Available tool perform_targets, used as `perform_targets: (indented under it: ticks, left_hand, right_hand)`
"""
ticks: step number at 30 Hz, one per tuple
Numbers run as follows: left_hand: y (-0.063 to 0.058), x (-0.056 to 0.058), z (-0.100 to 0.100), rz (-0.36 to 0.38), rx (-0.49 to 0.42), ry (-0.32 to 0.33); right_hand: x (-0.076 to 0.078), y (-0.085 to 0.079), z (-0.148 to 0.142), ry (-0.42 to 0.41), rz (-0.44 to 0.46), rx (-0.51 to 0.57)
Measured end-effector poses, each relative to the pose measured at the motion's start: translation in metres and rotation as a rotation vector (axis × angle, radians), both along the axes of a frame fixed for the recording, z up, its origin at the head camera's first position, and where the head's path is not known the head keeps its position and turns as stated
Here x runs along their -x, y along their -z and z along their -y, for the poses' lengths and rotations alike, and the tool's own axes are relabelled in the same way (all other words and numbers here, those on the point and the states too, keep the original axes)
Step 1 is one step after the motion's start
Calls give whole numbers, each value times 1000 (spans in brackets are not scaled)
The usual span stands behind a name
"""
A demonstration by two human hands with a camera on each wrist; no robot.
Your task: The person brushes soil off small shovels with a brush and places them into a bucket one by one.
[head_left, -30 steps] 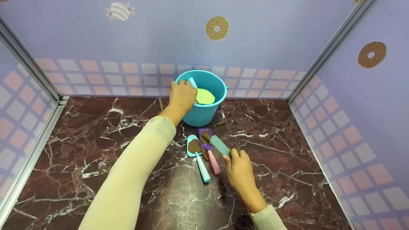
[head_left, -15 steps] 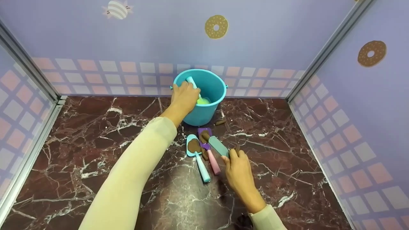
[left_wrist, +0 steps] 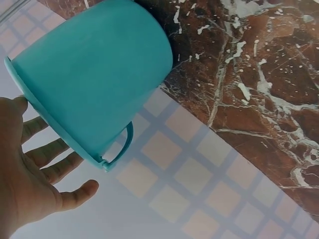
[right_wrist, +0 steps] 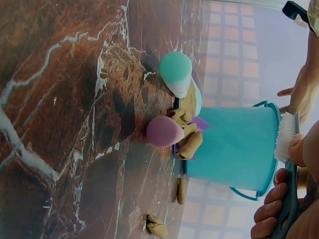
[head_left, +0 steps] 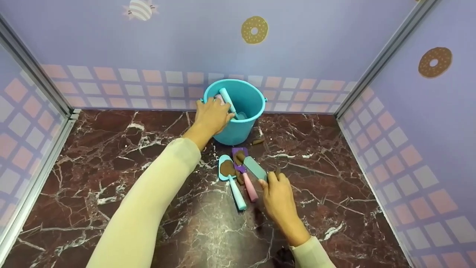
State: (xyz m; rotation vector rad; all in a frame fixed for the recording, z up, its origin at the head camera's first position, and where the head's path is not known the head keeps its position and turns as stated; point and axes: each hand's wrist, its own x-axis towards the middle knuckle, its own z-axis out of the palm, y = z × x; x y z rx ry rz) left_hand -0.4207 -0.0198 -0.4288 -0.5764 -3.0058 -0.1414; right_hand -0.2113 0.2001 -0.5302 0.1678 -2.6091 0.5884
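Note:
At the rim of a turquoise bucket (head_left: 234, 131) is my left hand (head_left: 210, 117), its fingers spread and holding nothing in the left wrist view. A light-blue handle (head_left: 227, 99) and a pale pink one (head_left: 219, 98) stick up inside the bucket beside the fingers. My right hand (head_left: 279, 201) grips a teal-backed brush (head_left: 256, 168) with white bristles, seen plainly in the right wrist view. The brush is above two toy shovels: a light-blue shovel (head_left: 238, 195) and a purple shovel with a pink handle (head_left: 250, 188). Both blades carry brown matter.
Brown lumps lie around the shovels, and one brown piece (head_left: 257, 142) is near the bucket's base. A dark clump (head_left: 283, 257) sits by the right sleeve. Patterned walls enclose the dark marbled floor (head_left: 111, 167) at the back and sides.
The yellow-green scoop has dropped down into the bucket, out of sight. My left hand has let go of it and its fingers have spread. The right hand with the brush has barely moved.

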Motion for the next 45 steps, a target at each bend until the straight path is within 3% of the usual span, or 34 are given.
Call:
perform_targets:
  ticks: [6, 11, 15, 23, 27, 38, 45]
  left_hand:
    - [4, -14, 12, -19, -47, -38]
    - [16, -36, 20, -48, -146, -67]
    - [34, -61, 23, -39, -227, -105]
    - [84, -123, 22, 3, -325, -200]
    - [102, -145, 19, 14, -374, -243]
    - [137, -166, -10, 148, -354, -323]
    - [155, -176, -36, 120, -295, -355]
  right_hand:
    - [-2, -1, 3, -10, -11, 0]
    - [-3, -4, 5, -4, -12, 8]
    - [-4, -5, 6, -12, -14, 16]
    - [-8, -4, 9, -8, -4, 26]
    - [-8, -6, 9, 4, 5, 40]
    - [-9, -6, 12, 14, 26, 52]
    - [-13, -7, 12, 9, 31, 67]
